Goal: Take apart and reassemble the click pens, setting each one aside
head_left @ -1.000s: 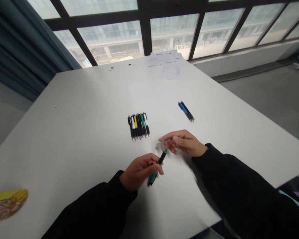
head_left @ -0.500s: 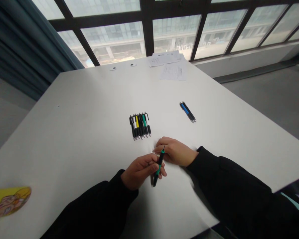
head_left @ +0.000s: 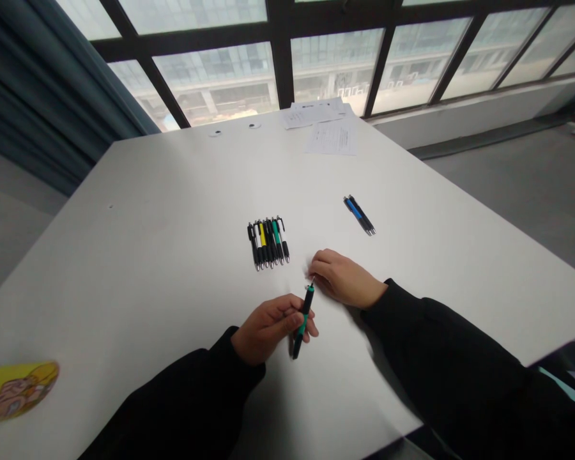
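Note:
My left hand [head_left: 275, 324] is closed around a green and black pen [head_left: 305, 313], held tilted with its tip end up. The thin refill point sticks out bare at the top, with no metal cone around it. Just beyond that end, my right hand [head_left: 340, 276] rests low over the table with its fingers curled together. Whatever its fingertips hold is blurred and too small to name. Farther off, a row of pens [head_left: 269, 243] lies side by side, several in black, white, yellow and green.
Two pens, one blue-sided [head_left: 357, 214], lie together at the right on the white table [head_left: 172, 255]. Printed papers [head_left: 333, 137] and two small white oval pieces [head_left: 254, 126] are near the window edge. A yellow printed object [head_left: 22, 391] sits at the lower left.
My right hand has shifted slightly away and to the right from the pen's tip. My left hand keeps the pen in nearly the same place.

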